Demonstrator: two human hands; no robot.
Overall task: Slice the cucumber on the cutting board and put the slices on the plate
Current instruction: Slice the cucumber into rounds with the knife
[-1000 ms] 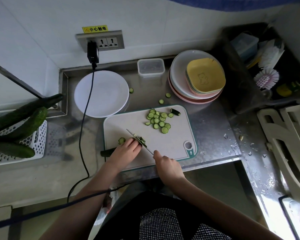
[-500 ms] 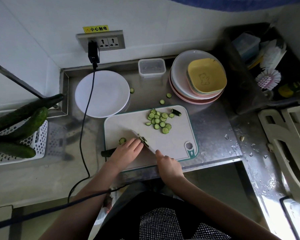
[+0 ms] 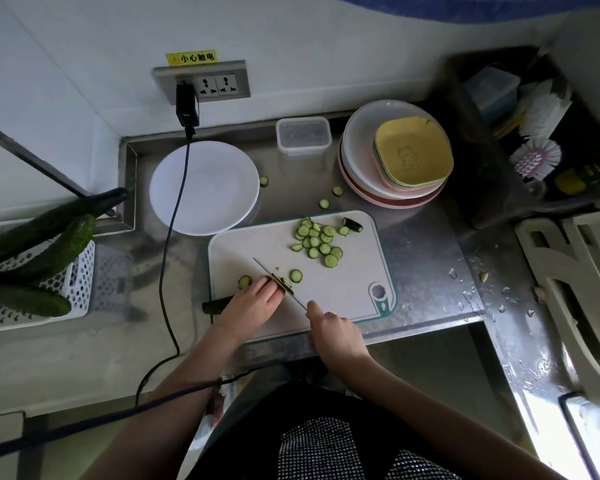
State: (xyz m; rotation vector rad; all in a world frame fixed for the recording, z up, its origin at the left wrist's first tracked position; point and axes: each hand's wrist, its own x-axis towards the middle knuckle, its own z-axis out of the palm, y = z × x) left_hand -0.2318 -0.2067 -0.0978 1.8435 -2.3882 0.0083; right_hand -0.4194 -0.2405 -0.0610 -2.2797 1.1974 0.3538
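Note:
A pale cutting board (image 3: 347, 292) lies on the steel counter. My left hand (image 3: 253, 303) presses down on the cucumber (image 3: 215, 305), whose dark end sticks out past the board's left edge. My right hand (image 3: 329, 329) grips the knife (image 3: 280, 283), its blade slanting across the cucumber's cut end beside my left fingertips. A fresh slice (image 3: 296, 275) lies just right of the blade and another slice (image 3: 244, 282) left of it. A pile of slices (image 3: 317, 241) and a dark end piece (image 3: 352, 224) sit at the board's far side. The white plate (image 3: 203, 187) stands behind the board.
Loose slices (image 3: 336, 191) lie on the counter by a stack of plates and bowls (image 3: 395, 155). A clear lidded box (image 3: 303, 135) sits at the back wall. A black cable (image 3: 174, 237) hangs over the plate. Whole cucumbers (image 3: 45, 251) rest on a white basket at left.
The knife has cut another slice, which now lies to the right of the blade. Both hands stay at the same spot on the board.

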